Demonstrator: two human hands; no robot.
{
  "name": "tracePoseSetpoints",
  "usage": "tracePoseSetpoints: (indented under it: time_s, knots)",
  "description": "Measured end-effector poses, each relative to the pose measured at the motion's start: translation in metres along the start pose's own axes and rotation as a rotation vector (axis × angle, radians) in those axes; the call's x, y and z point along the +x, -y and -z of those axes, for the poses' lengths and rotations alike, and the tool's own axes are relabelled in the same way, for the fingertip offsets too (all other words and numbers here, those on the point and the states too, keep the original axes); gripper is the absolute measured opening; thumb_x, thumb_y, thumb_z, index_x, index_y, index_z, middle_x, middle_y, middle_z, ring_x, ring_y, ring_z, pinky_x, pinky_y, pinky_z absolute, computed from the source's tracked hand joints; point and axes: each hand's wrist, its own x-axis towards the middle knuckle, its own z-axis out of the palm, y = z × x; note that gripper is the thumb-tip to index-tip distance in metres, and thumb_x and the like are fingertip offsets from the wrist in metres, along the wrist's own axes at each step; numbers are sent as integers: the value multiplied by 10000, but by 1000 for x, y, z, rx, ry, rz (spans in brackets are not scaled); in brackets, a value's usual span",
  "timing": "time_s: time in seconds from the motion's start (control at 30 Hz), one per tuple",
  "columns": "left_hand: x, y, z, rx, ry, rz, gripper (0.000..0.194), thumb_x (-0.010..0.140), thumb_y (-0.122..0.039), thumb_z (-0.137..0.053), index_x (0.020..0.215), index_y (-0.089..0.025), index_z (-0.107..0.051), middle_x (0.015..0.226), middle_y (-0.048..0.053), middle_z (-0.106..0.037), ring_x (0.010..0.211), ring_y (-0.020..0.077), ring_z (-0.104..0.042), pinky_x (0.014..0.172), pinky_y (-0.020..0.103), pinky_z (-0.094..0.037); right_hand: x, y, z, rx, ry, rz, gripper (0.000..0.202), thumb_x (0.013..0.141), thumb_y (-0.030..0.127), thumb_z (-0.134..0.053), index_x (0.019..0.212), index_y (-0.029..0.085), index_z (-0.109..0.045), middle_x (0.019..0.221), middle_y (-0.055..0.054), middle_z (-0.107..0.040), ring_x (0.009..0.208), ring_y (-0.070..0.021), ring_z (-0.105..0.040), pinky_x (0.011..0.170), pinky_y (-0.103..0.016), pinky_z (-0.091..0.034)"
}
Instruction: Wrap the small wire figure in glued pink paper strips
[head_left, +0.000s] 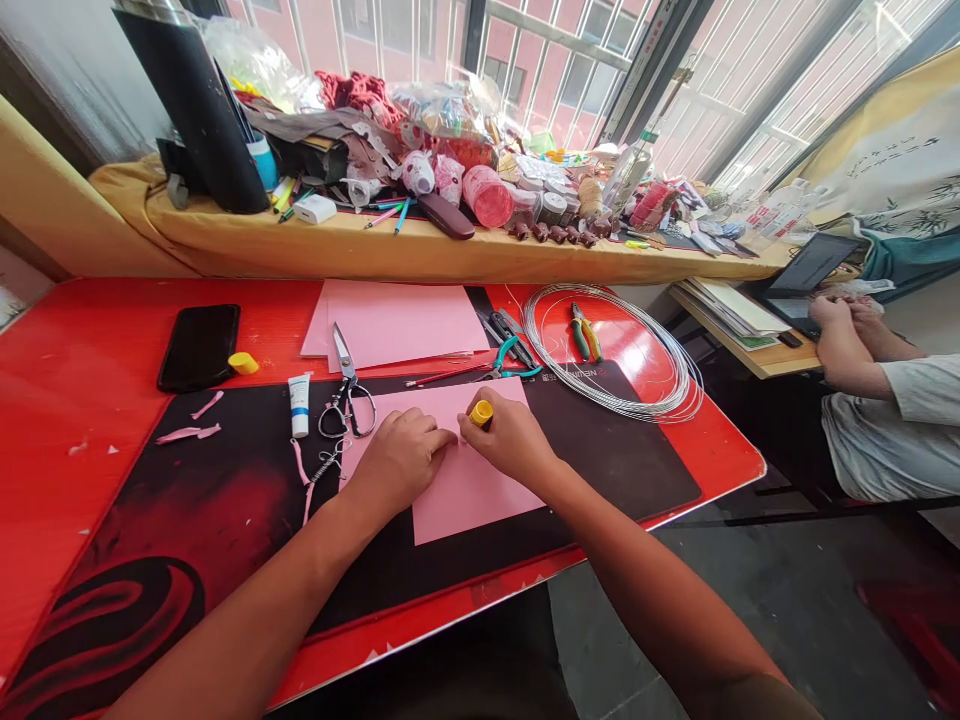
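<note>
My right hand (510, 435) is closed around a yellow glue stick (481, 412), its lower end down near a sheet of pink paper (450, 510). On that sheet rests my left hand (397, 455), its thumb and fingertips pressed together close to the glue stick; whatever lies between them is too small to make out. Left of this hand are black-handled scissors (346, 385), a white tube with a blue band (299, 405) and a twisted wire piece (324, 465) partly wrapped in pink. A yellow cap (244, 362) stands beside a black phone (199, 348).
A dark desk mat (600, 460) covers part of the red table (67, 400). Behind are more pink sheets (405, 325), teal-handled pliers (510, 355), a wire coil (690, 385) and yellow-green pliers (585, 335). Craft items crowd the windowsill. Another person (877, 400) sits at right by a laptop.
</note>
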Motion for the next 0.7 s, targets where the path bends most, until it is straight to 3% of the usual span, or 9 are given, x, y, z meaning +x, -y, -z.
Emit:
tracePoseSetpoints:
  time_s: [0.17, 0.57, 0.7]
  knots:
    - [0, -1, 0, 30, -2, 0, 221, 1000, -191, -615, 1031, -243, -827, 807, 60, -687, 873, 272, -599, 775, 414, -410, -3, 1, 0, -34, 27, -1, 208, 951, 335, -632, 839, 254, -476, 604, 43, -537, 550, -173, -471, 567, -291, -219]
    - [2, -2, 2, 19, 11, 12, 197, 1016, -240, -638, 1042, -256, -832, 837, 54, -736, 879, 258, -619, 776, 396, -406, -33, -8, 17, -56, 102, -45, 197, 936, 332, -650, 824, 250, -510, 625, 23, -620, 569, -176, -521, 563, -285, -242]
    - [2, -1, 2, 0, 24, 20, 205, 1009, -222, -640, 1058, -266, -834, 842, 54, -737, 891, 259, -623, 782, 391, -409, -34, -11, 20, 15, 32, -55, 203, 941, 352, -645, 808, 249, -531, 635, 14, -651, 557, -173, -537, 558, -278, -275]
